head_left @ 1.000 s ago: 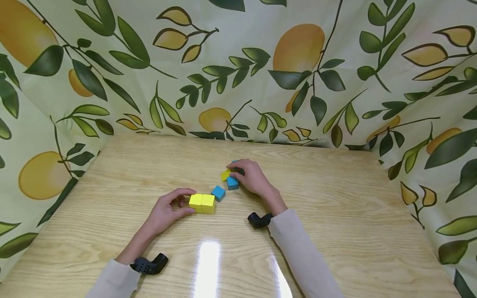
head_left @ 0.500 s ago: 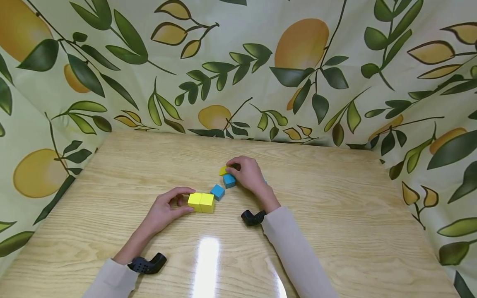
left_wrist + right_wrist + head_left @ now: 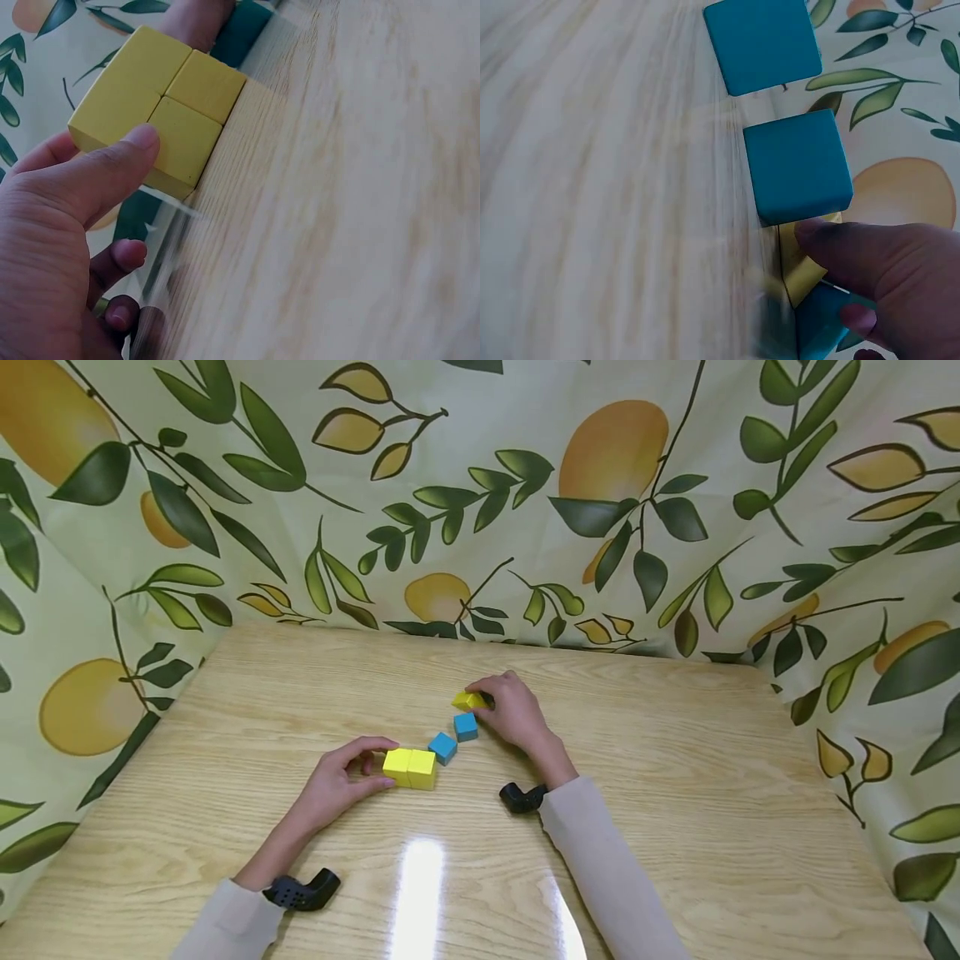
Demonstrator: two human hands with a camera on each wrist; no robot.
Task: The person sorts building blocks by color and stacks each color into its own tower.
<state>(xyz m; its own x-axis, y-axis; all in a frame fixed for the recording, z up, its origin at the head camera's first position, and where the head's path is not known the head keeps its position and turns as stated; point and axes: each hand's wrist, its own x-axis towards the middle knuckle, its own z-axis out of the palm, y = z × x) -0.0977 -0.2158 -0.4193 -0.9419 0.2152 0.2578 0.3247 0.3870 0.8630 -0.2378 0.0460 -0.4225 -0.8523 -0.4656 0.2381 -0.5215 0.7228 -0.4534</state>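
Note:
Yellow blocks [image 3: 409, 768] stand tightly together on the wooden table, left of centre. My left hand [image 3: 333, 789] grips their left end between thumb and fingers; in the left wrist view its thumb lies on a square yellow face [image 3: 187, 142] beside a longer one. Farther back, my right hand [image 3: 513, 714] pinches a small yellow block [image 3: 467, 700], index finger behind and thumb in front. Between the hands sit two blue cubes, the nearer cube [image 3: 442, 748] and the farther cube [image 3: 466, 727]. Under the right hand, the right wrist view shows another blue block [image 3: 819, 322], partly hidden.
The wooden table [image 3: 675, 793] ends at the back against a hanging cloth [image 3: 480, 510] printed with fruit and leaves, which also runs along both sides. Each wrist wears a black device, such as the one on the right [image 3: 521, 798].
My right hand dips nearer and then back at the row's far end; more yellow shows at its fingertips, and the blue piece seen behind it is hidden in the head view. The left hand stays put.

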